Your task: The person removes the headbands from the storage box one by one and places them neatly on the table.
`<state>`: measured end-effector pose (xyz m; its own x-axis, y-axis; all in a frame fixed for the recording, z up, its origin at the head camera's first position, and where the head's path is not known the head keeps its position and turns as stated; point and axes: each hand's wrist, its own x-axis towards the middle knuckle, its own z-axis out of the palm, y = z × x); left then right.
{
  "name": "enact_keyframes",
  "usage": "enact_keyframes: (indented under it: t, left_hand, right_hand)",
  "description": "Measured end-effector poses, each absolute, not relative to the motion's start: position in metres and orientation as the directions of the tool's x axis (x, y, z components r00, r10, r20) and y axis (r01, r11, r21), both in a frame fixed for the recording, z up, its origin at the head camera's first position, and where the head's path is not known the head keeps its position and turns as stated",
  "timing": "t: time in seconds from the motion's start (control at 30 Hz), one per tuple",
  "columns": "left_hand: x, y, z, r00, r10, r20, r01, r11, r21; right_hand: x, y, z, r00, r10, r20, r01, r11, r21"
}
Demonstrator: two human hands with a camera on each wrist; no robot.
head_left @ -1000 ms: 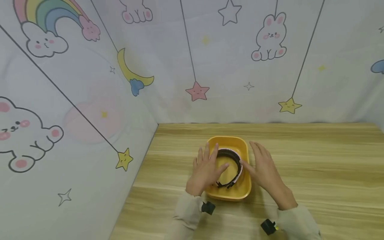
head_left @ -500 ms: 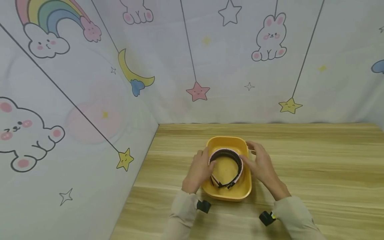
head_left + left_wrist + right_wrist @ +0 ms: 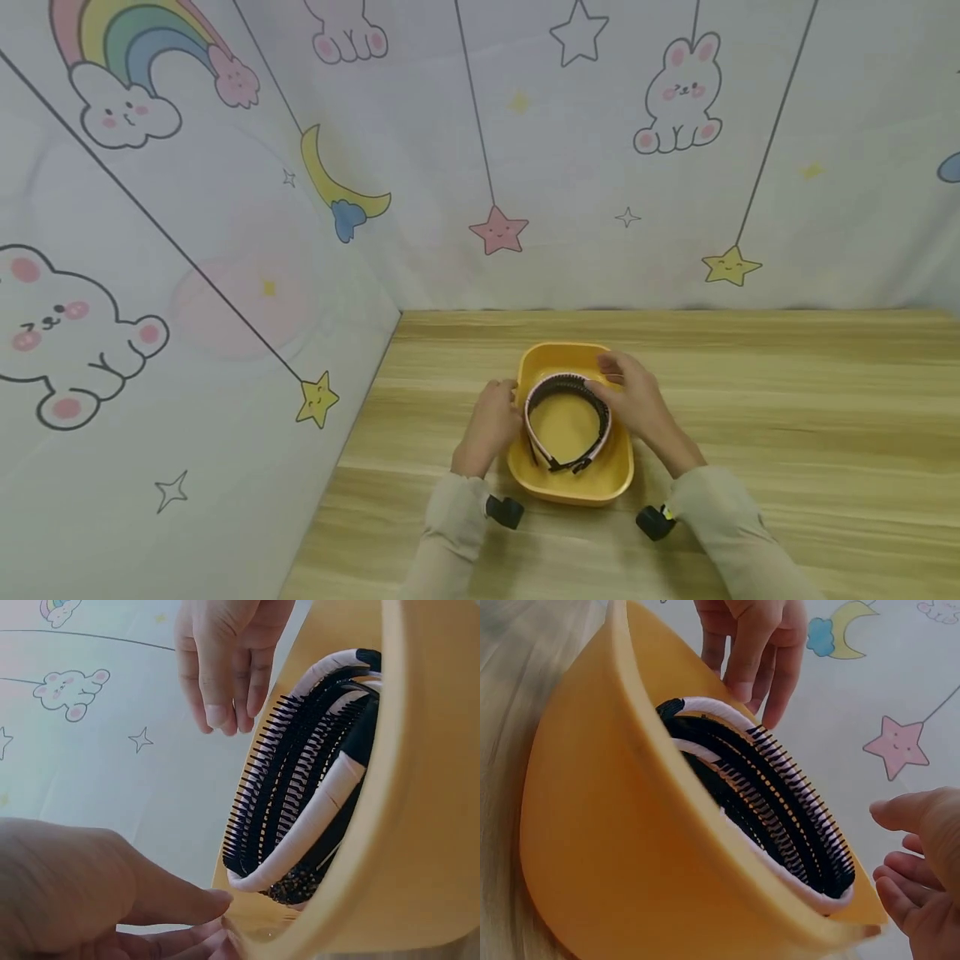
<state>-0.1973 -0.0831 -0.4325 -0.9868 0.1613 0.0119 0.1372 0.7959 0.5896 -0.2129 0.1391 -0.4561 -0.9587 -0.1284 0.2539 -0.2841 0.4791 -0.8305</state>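
A yellow plastic basin (image 3: 573, 492) stands on the table with several nested hair bands (image 3: 564, 383) inside it. In the left wrist view the bands (image 3: 319, 802) show pink wrapping, black tips and rows of small comb teeth. My left hand (image 3: 490, 427) holds the basin's left rim, thumb on the inner side and fingers outside. Over the right rim, near the upper right of the bands, hovers my right hand (image 3: 637, 404). Seen in the right wrist view, the right hand (image 3: 930, 874) has its thumb and loosely bent fingers apart, with nothing between them.
The wood-grain table (image 3: 787, 417) extends to the right of the basin. A pale cloth wall (image 3: 600, 275) printed with stars and rabbits rises behind, and another (image 3: 225, 433) runs along the left. Black wrist cameras (image 3: 655, 523) sit below both hands.
My left hand has drawn back from over the bands to the left rim, its fingers curling there. The right hand has moved left, over the right rim. The view has shifted slightly.
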Motion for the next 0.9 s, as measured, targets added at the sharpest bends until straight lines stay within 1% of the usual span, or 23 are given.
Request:
enact_keyframes:
  t: [0.17,0.4,0.6,0.9]
  left_hand:
    - [-0.202,-0.089,-0.436,-0.984,0.181,-0.003,0.139,0.767,0.627]
    - [-0.206,-0.093,-0.436,-0.976,0.195,-0.095,0.077,0.721,0.689]
    - [-0.206,-0.095,-0.435,-0.970,0.209,-0.125,0.070,0.732,0.677]
    - [-0.205,-0.097,-0.434,-0.965,0.219,-0.140,0.066,0.728,0.682]
  right_hand:
    - [-0.218,0.131,-0.456,-0.958,-0.160,0.238,-0.287,0.503,-0.815]
    - [-0.223,0.126,-0.460,-0.964,-0.176,0.197,-0.263,0.556,-0.788]
    - [-0.225,0.125,-0.460,-0.966,-0.174,0.191,-0.258,0.592,-0.763]
    - [-0.231,0.122,-0.461,-0.963,-0.173,0.209,-0.271,0.607,-0.747]
